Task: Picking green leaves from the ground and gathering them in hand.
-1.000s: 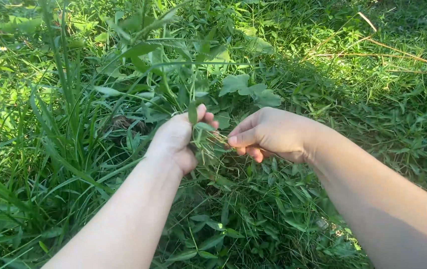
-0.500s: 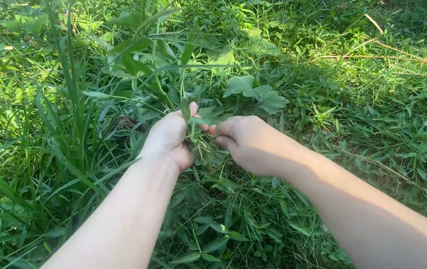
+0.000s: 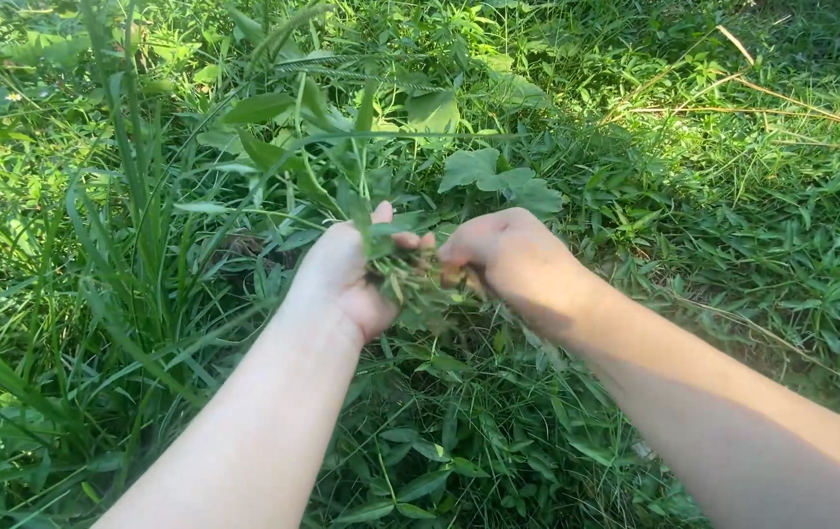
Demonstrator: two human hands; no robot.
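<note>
Step in hand: gathering. Both hands met at the middle of the scene over a bunch [image 3: 410, 277] of green stems, which looked like picked or half-picked weed tops being collected in one fist.

Left hand [image 3: 346, 272]: closed in a fist round the bunch, thumb up at the far side, stems poking out above and below the fingers.

Right hand [image 3: 508, 257]: curled, fingertips pinched at the bunch's right side, touching it (whether it gripped a single stem or only pressed on the clump could not be told, since the fingers were turned away).

Where the bunch was: held above the ground cover, between the two hands, just near of a broad leaf [image 3: 483, 171].

Next move, as a judgement: the right hand would need a firm pinch on one stem and a clean pull or snap, while the left kept its fist tight so the loose stems did not slip out.

Counts: two hands, both the person's own; one bunch; stems in it too tangled to count.

Broad leaf: one clear lobed cluster, far of the hands and slightly right.

Tall grass [image 3: 136, 196]: one dense stand at the left, blades past counting.

Dry stalks [image 3: 792, 108]: a few pale ones at the far right, lying across the low grass.
</note>
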